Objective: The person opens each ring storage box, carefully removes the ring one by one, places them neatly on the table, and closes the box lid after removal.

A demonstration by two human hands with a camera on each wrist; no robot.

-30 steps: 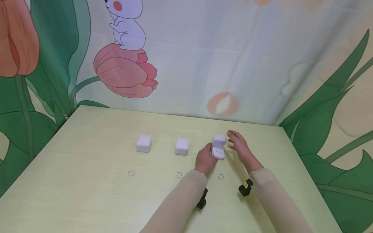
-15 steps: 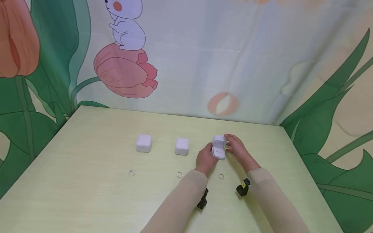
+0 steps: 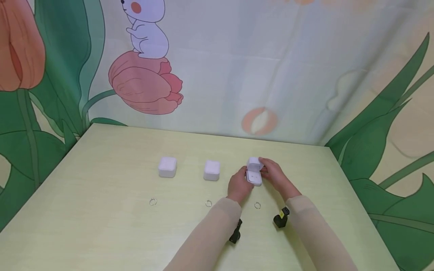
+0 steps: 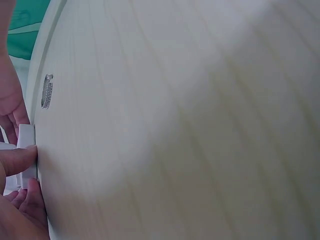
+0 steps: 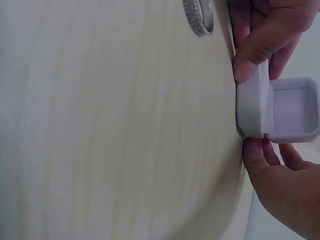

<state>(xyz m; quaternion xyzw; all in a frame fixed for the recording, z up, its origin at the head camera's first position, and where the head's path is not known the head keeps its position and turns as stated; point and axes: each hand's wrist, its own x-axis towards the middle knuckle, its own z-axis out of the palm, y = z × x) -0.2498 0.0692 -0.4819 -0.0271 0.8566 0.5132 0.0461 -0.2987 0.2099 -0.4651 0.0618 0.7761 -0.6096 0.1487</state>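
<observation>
A white ring box (image 3: pixel 254 180) stands on the table with its lid (image 5: pixel 295 107) raised and a pale slotted insert inside. My left hand (image 3: pixel 239 186) grips its base from the left, the thumb on the front corner and the fingers along the side. On the other side my right hand (image 3: pixel 276 175) touches the box with extended, slightly bent fingers, near the base and the lid's right edge. A silver ring (image 5: pixel 193 20) with a textured band lies on the table in front of the box, apart from both hands.
Two white boxes with lids down, one at the far left (image 3: pixel 167 167) and one in the middle (image 3: pixel 211 171), stand in line with it. In front of them lie two more rings, a left ring (image 3: pixel 150 201) and a middle ring (image 3: pixel 205 203). A printed curtain (image 3: pixel 210 75) hangs behind the table.
My right hand has moved left from beside the box until its fingers meet the box's right side. My left hand and the box have stayed in place.
</observation>
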